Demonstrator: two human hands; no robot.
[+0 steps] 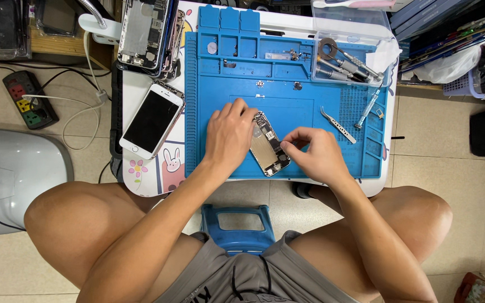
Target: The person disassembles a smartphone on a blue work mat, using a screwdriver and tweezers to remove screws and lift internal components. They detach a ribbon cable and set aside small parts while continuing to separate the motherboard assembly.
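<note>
My left hand pins the open phone flat on the blue mat, steadying it; my right hand pinches at its edge; tweezers lie near.

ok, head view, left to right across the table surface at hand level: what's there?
White phone → left hand → opened phone body → right hand → tweezers → right rim of the blue mat.

Our left hand steadying an opened phone chassis, right hand pinching its edge, we work over a blue mat, tweezers nearby
</note>
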